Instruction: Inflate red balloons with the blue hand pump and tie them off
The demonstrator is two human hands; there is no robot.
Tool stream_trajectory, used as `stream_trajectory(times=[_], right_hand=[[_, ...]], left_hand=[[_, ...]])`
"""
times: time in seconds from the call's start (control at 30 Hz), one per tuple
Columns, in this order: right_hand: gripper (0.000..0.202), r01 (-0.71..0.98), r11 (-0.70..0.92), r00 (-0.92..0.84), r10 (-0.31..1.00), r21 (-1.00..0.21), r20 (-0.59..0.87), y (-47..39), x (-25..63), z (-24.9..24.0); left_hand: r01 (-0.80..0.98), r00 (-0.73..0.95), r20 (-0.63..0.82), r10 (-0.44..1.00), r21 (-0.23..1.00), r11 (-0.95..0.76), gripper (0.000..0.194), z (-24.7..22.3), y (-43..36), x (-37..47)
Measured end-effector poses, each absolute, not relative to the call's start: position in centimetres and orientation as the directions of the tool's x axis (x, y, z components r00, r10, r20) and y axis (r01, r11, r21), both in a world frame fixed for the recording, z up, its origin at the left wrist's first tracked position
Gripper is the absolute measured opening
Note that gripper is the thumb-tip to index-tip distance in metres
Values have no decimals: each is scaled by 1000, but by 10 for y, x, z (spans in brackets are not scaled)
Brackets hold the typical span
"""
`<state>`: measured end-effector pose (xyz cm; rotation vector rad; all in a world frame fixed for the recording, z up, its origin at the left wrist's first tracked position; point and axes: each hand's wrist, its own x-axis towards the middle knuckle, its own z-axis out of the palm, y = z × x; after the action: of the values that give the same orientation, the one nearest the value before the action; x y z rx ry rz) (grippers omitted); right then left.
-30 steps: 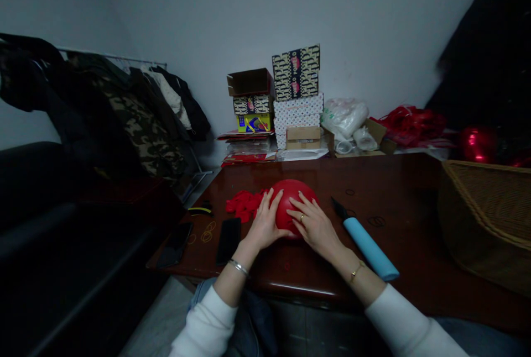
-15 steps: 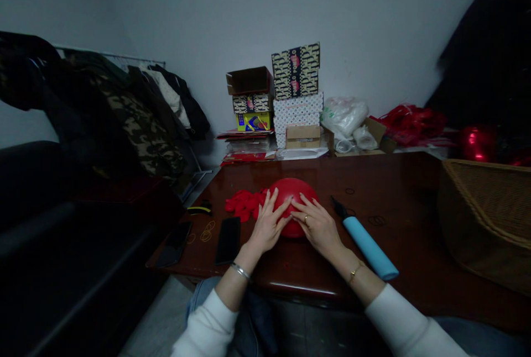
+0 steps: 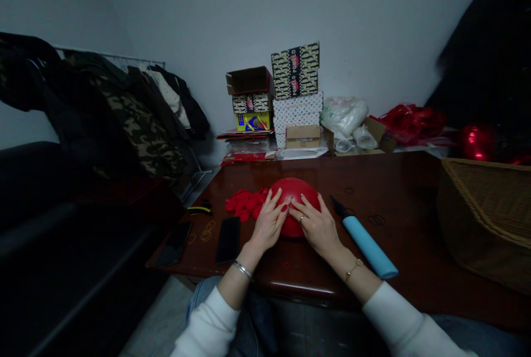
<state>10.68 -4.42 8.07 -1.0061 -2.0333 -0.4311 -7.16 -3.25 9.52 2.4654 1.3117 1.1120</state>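
Left hand (image 3: 267,225) and right hand (image 3: 319,228), equally close, crowd the near side of a round, glossy red balloon (image 3: 299,187), fingertips bunched narrow; whether they're pinching, I can't tell!

A red balloon (image 3: 293,188), inflated and rounded, its skin smooth and faintly glossy, sits on the bench (image 3: 385,180), back from the near edge, its domed top in view and its near face partly covered.
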Motion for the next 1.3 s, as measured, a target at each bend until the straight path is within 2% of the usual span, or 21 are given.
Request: stream_trajectory(times=[0.13,0.43,0.53,0.7,0.83,1.3], right_hand=[[27,800,600,-370,499,-4,784,-48,103,83],[21,838,545,-338,498,14,798,-53,94,86],[25,838,543,-279,512,-55,812,-53,93,84],[30,807,541,-145,569,-236,810,-51,93,83],[28,777,561,-129,586,-286,800,-51,95,85],[29,851,517,-260,562,-89,785,-54,95,83]], left_hand=[[660,353,551,756,426,-619,42,94,-31,-71],[652,337,539,772,458,-605,42,97,-33,-68],[659,335,524,783,464,-592,42,97,-33,-69],[658,327,493,806,494,-569,42,97,-31,-69],[641,324,489,810,516,-568,43,98,-31,-69],[628,321,501,804,523,-576,42,101,-33,-63]])
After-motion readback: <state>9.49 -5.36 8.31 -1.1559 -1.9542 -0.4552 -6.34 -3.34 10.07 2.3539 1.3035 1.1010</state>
